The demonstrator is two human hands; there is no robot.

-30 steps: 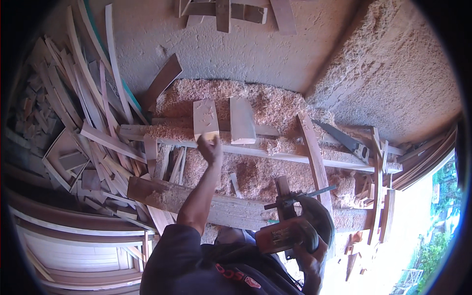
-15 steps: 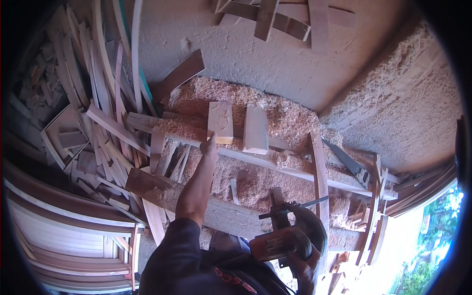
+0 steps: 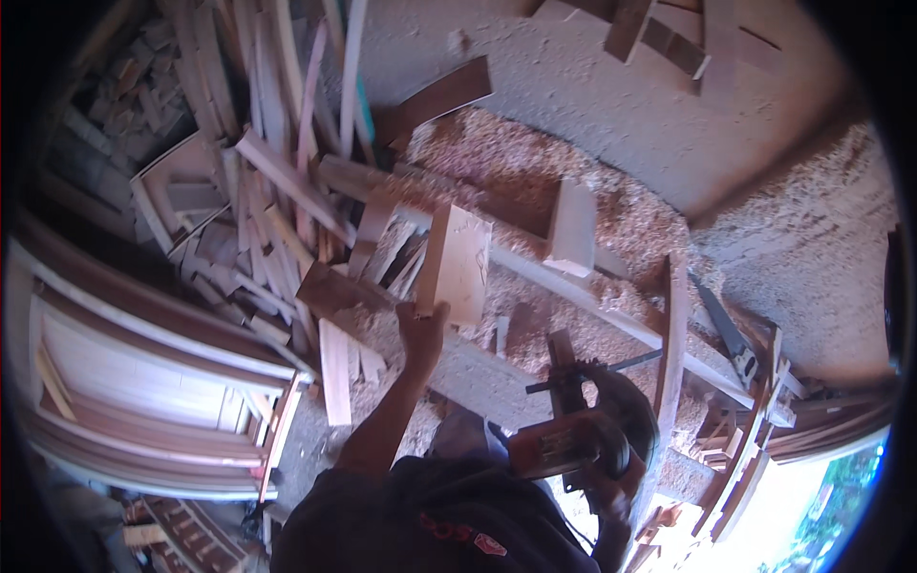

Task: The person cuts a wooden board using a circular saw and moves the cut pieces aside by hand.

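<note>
My left hand point(image 3: 422, 327) grips the lower end of a thick pale wooden block point(image 3: 460, 267), raised and tilted above the bench beams. In my right hand point(image 3: 611, 487), partly hidden behind the tool, is a dark circular saw point(image 3: 568, 444) with a round blade guard and a thin guide bar. The saw hangs close to my body, over the near right side. Another wooden block point(image 3: 573, 227) rests across the long beam point(image 3: 611, 301), to the right of the one I hold.
Wood shavings point(image 3: 535, 153) lie heaped behind and between the beams. A handsaw point(image 3: 728, 334) leans at the right, near an upright board point(image 3: 672, 353). Offcuts and long strips point(image 3: 277, 105) crowd the left, and stacked curved frames point(image 3: 153, 382) stand at near left.
My left hand has closed round the block and lifted it off the beam, drawing it toward me and turning it. The view has shifted left. My right hand still holds the saw.
</note>
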